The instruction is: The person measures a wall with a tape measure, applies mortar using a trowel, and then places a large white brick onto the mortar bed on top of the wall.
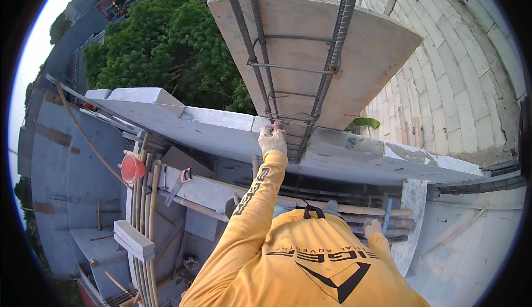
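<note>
My left hand (273, 139), in a pale knit glove, is raised to the top edge of a white block wall (221, 120). Its fingers are curled at the end of a block, beside the upright steel rebar cage (296, 66). A thin string passes close to the fingertips; whatever the fingers hold is too small to make out. Lower on the right, my right hand (373, 228) hangs by a stack of wooden poles (382, 218), its fingers mostly hidden. A large board (310, 19) stands behind the rebar.
Below the wall on the left are a handsaw (178, 185) with a red handle, a red bucket (132, 168), a loose white block (134, 239) and bamboo scaffold poles (148, 213). Trees (177, 47) rise beyond the wall. A tall block wall (449, 58) stands at right.
</note>
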`<action>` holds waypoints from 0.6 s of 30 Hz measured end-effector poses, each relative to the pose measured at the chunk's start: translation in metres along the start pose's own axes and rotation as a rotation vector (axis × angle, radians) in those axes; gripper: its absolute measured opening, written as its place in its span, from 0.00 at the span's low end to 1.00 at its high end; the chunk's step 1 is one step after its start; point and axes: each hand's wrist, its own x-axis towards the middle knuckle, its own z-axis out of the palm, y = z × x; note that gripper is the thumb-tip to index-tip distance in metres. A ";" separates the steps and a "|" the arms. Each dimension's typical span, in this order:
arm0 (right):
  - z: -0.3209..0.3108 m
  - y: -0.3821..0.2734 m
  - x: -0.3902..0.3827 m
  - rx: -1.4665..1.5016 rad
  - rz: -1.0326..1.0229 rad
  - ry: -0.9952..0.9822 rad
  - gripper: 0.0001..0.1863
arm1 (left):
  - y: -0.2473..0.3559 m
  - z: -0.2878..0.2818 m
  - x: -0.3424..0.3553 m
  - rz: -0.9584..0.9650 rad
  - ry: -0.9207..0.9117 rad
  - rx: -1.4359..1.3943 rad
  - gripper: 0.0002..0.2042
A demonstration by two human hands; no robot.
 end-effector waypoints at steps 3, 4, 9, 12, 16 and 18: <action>0.001 0.025 0.022 -0.123 -0.035 0.036 0.08 | -0.005 0.007 0.004 0.029 0.035 0.093 0.16; 0.002 0.028 0.026 -0.173 -0.058 0.051 0.07 | -0.006 0.007 0.005 0.047 0.049 0.140 0.16; -0.002 -0.002 0.016 -0.085 -0.009 0.013 0.09 | -0.003 0.002 0.000 -0.059 -0.026 0.034 0.20; -0.005 -0.017 0.007 0.042 0.044 -0.014 0.09 | -0.004 -0.002 0.004 -0.071 -0.079 -0.028 0.21; 0.002 0.031 0.035 -0.102 -0.088 0.072 0.07 | -0.003 0.003 0.001 -0.091 -0.134 -0.087 0.22; 0.005 0.038 0.037 -0.055 -0.060 0.046 0.07 | -0.003 0.001 0.003 -0.104 -0.138 -0.122 0.22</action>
